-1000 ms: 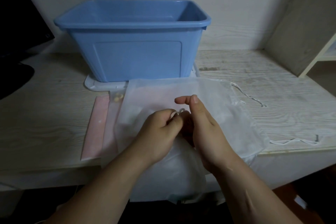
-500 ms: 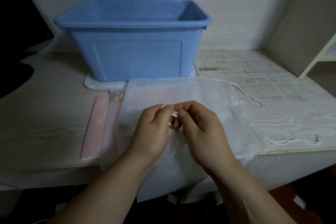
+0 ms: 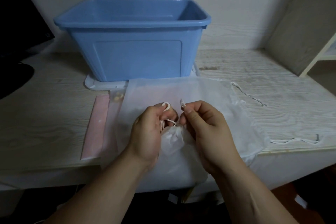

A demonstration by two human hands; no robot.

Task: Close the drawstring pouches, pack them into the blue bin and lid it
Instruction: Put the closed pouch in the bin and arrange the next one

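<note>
A white translucent drawstring pouch (image 3: 174, 140) hangs at the desk's front edge, its neck bunched between my hands. My left hand (image 3: 151, 132) pinches a looped white cord end. My right hand (image 3: 205, 129) pinches the other cord end beside it. Under them lies a larger sheer white pouch (image 3: 227, 107), flat and open, its strings (image 3: 249, 94) trailing right. The blue bin (image 3: 134, 42) stands behind, open-topped, on its white lid (image 3: 101, 84).
A flat pink packet (image 3: 96, 125) and a small clear bag with beads (image 3: 118, 96) lie left of the pouches. A loose white cord (image 3: 294, 141) rests at the right front edge. A dark monitor (image 3: 16, 29) is at far left, a shelf panel (image 3: 300, 38) at right.
My hands have drawn slightly apart, each pulling a cord end, and the small pouch's neck has gathered tighter. Earlier my right fingers were straighter over the cord.
</note>
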